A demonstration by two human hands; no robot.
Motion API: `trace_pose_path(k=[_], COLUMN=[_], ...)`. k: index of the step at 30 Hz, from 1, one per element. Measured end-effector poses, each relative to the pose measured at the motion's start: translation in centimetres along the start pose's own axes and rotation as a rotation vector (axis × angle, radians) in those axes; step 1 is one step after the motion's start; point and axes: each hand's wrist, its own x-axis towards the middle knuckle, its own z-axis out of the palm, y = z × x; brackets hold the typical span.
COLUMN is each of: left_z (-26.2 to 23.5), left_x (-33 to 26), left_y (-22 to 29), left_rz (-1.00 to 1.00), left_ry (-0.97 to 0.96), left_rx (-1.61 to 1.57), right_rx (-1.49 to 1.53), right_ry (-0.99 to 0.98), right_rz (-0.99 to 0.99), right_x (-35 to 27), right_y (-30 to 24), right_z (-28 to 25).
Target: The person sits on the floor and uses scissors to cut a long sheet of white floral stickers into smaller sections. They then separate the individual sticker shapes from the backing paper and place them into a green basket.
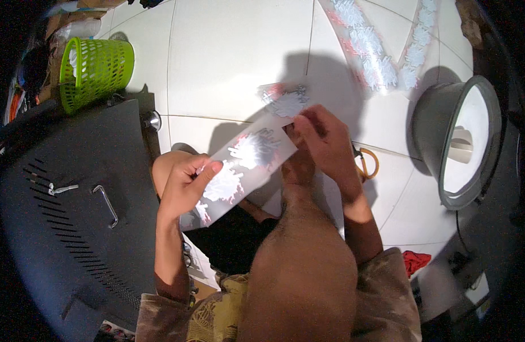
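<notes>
A strip of clear plastic film [262,171] with white and red splash-like prints slants across the middle, above my legs. My left hand [188,185] grips its near part, thumb on top. At the far end of the strip, my right hand [322,137] is closed with its fingertips at the film's edge; the fingers are partly in shadow. A small piece of printed film [285,101] shows just beyond those fingertips, and I cannot tell whether they touch it. Behind my right wrist sit orange-handled scissors [369,163], mostly hidden.
Longer printed film strips [368,51] lie on the white tiled floor [234,51] at far right. A large grey lamp-like bowl [439,128] stands right. A green basket [103,71] and a dark panel with a metal handle [107,205] are left. Red cloth [415,262] lies lower right.
</notes>
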Motion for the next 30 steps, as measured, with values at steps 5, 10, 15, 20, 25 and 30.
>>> trace_pose_path(k=[5,10,15,20,25,30], left_z=[0.0,0.9,0.6,0.0,-0.7,-0.5], left_x=[1.8,3.7,5.3,5.7,4.8,5.0], left_y=[-2.1,-4.6,-5.7,-5.4,-4.1,-2.6], left_rz=[-0.097,-0.134,-0.102,-0.104,-0.129,-0.074], left_ry=[-0.006,0.009,-0.005,0.033,0.075,0.1], left_rx=[-0.03,-0.104,-0.118,-0.165,-0.116,-0.158], right_rx=[-0.571,-0.877,-0.918,-0.609,-0.214,-0.131], right_ry=[0.136,0.126,0.093,0.103,-0.256,-0.5], right_rz=[0.323,0.342,0.339,0.429,0.409,0.183], right_x=[-6.7,-12.5,-11.9,-10.7,-9.1,-7.1], right_y=[5.1,8.8,9.9,9.3,5.4,1.4], right_z=[-6.9,-8.0,-6.9,-8.0,-7.9,-4.3])
